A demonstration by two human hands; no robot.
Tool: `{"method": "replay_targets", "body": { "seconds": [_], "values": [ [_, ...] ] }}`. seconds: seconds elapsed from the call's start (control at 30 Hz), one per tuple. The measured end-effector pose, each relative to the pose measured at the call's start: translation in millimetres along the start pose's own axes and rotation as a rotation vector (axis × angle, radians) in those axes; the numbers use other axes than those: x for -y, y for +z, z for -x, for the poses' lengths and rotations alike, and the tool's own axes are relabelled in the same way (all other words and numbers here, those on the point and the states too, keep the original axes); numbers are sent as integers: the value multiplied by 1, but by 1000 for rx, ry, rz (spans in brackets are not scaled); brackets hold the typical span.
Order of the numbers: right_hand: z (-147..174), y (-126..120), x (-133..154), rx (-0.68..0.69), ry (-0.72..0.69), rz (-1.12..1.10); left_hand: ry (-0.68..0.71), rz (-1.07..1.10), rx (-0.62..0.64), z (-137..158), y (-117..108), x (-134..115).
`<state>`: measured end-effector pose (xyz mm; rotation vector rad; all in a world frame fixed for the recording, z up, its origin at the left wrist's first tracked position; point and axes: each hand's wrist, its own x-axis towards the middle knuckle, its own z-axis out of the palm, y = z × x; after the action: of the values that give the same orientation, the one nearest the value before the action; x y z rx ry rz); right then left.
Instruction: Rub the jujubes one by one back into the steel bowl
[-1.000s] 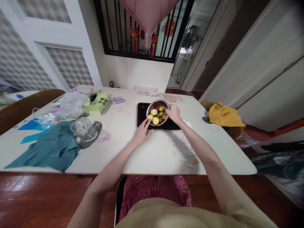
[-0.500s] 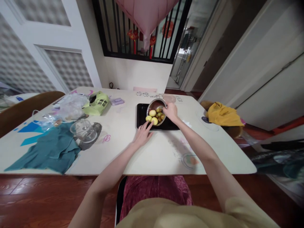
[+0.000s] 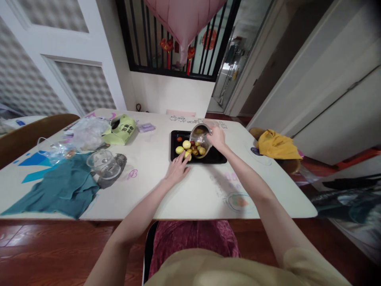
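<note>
My right hand (image 3: pixel 217 137) grips the rim of a shiny metal bowl (image 3: pixel 205 136), which is tipped on its side over a black tray (image 3: pixel 218 159). Yellow round fruits (image 3: pixel 186 144) and several smaller reddish-brown ones (image 3: pixel 195 151) lie at the bowl's mouth and on the tray. One small red fruit (image 3: pixel 179 139) sits apart near the tray's back left. At the front edge of the tray, my left hand (image 3: pixel 177 167) has its fingers stretched out, the tips touching a yellow fruit. It does not grasp the fruit.
To the left on the white table (image 3: pixel 149 190) are a clear plastic container (image 3: pixel 104 163), a teal cloth (image 3: pixel 56 186), a yellow-green cap (image 3: pixel 122 129), plastic bags (image 3: pixel 89 133) and a purple packet (image 3: pixel 146 127). A chair with a yellow cloth (image 3: pixel 278 145) stands at the right.
The bowl has tipped further and shifted right, and fruits have rolled out of it onto the tray. My left hand stays at the tray's front edge with fingers among the fruits.
</note>
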<state>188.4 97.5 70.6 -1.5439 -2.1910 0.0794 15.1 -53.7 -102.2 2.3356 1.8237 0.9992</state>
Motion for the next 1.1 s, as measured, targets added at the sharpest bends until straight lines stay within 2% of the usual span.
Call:
{"method": "replay_targets", "body": {
  "seconds": [0.2, 0.6, 0.83, 0.97, 1.03, 1.1],
  "values": [
    [3, -7, -12, -27, -15, 42, 0, 9, -18, 1, 2, 2],
    [26, -23, -49, -76, 80, 107, 10, 28, -18, 2, -2, 0],
    [41, -40, -65, -164, 93, 101, -9, 42, -5, 2, -5, -1],
    [55, -53, -81, -183, 77, -66, -41, 108, -29, 2, -8, -5],
    [67, -54, -91, -99, 82, -264, -85, 174, -55, 1, -9, -9],
    [83, -49, -98, 42, 105, -483, -116, 263, -92, 1, -11, -13]
  ]
}}
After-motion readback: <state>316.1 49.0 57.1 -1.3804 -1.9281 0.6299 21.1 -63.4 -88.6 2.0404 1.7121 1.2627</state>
